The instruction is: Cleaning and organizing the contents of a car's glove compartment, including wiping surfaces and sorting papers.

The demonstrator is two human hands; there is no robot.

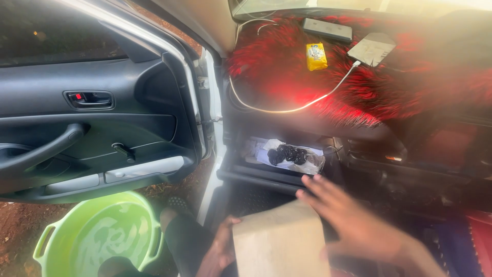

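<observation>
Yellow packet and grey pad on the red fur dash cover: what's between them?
Head view: bare red fur separates the yellow packet from the grey pad; the white cable passes just below.

Ahead of your hands the open glove shelf [287, 172] is half blocked by a dark bundle on crumpled paper [288, 154], the tan box [281, 243] fills the gap between your hands, and leftward the open door [92, 128] and green basin [102, 236] hem you in.
</observation>
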